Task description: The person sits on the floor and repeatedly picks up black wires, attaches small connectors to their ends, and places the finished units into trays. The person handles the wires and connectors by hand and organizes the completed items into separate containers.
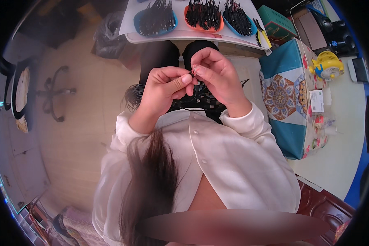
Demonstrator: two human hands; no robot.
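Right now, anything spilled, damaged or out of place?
Nothing looks clearly spilled or damaged. Mildly untidy: loose dark wires fan out left of the left hand, whereas others sit gathered in the orange tray. The yellow-and-black tool lies near the edge of the table, so might get knocked off.

White table (129, 21) with three trays (211, 30), yellow-black tool (266, 40)

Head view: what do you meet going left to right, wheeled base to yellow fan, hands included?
Wheeled base → grey plastic bag → left hand → right hand → yellow-and-black tool → yellow fan.
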